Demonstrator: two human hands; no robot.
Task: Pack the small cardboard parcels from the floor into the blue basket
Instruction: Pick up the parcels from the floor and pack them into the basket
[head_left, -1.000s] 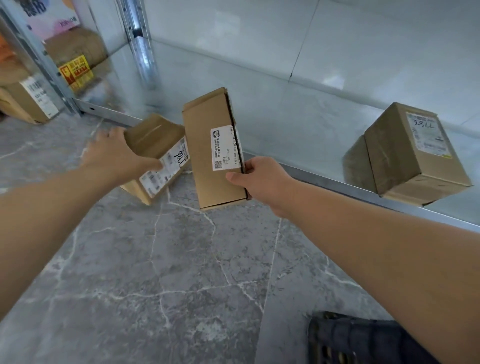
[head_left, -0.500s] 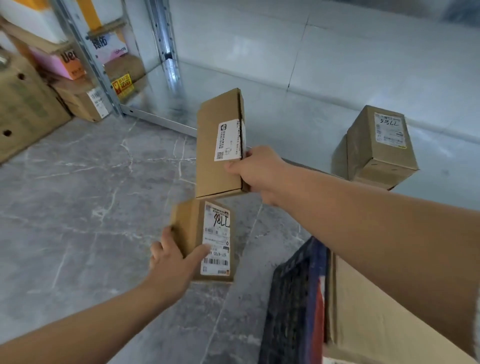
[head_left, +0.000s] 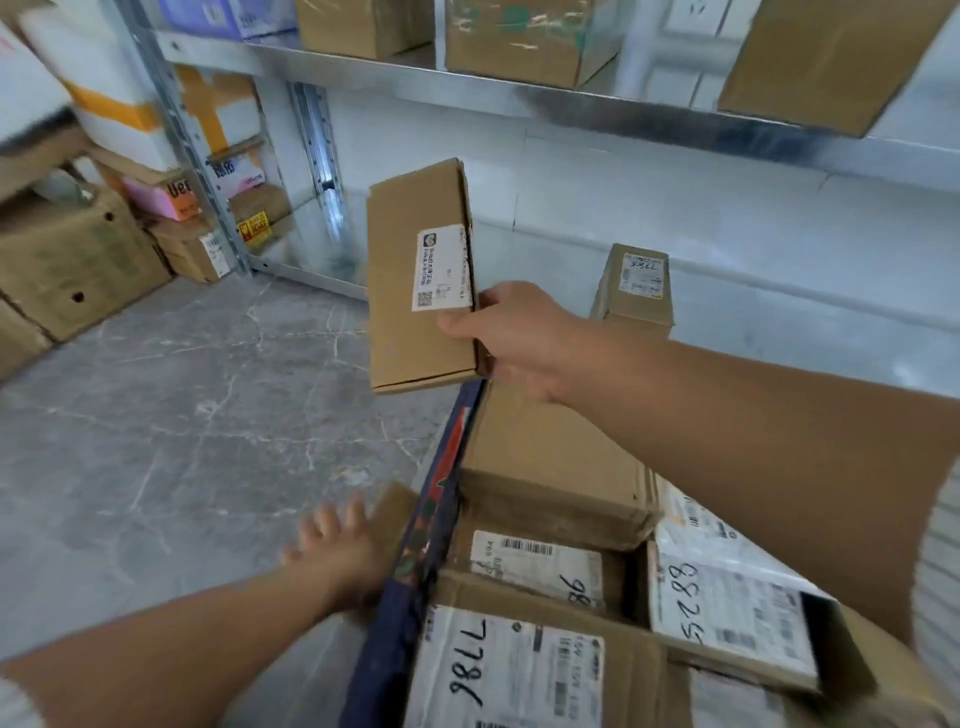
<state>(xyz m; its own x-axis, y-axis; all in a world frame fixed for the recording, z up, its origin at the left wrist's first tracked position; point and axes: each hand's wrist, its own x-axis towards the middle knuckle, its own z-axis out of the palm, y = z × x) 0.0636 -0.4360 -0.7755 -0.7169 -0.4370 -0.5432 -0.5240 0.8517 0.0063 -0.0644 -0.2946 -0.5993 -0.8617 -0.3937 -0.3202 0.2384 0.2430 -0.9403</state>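
Second parcel (head_left: 524, 670) now in basket (head_left: 415, 551) (labelled 7786)

grey marble floor (head_left: 171, 415), cardboard boxes (head_left: 72, 260)

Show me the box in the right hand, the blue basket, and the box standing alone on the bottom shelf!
Held box (head_left: 405, 312), head view, on its brown front face.
Blue basket (head_left: 415, 561), head view, on its left rim.
Shelf box (head_left: 636, 312), head view, on its brown front side.
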